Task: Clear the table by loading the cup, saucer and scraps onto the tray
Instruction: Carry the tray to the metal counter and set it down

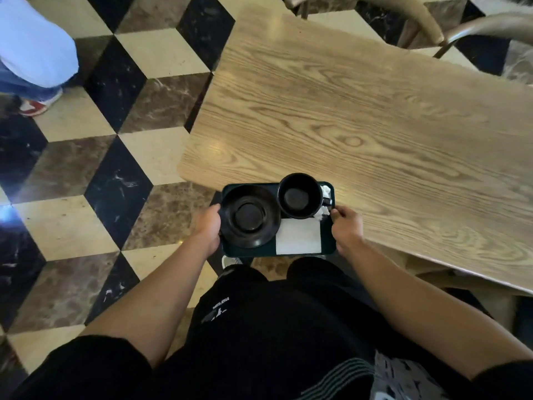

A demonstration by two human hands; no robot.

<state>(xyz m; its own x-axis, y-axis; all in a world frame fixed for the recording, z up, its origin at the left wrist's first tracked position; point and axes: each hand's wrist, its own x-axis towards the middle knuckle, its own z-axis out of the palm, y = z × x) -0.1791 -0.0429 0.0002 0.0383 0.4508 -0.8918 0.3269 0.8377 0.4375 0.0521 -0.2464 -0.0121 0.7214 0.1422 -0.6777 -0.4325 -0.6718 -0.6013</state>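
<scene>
A patterned marble floor spreads under a wooden counter. A dark green tray is held at the counter's near corner, seemingly just off its edge. The left hand grips the tray's left side, fingers curled under and hidden. The right hand grips the right rim, fingers curled over it. On the tray sit a black saucer, a white napkin, a black cup and crumpled white scraps beside the cup.
</scene>
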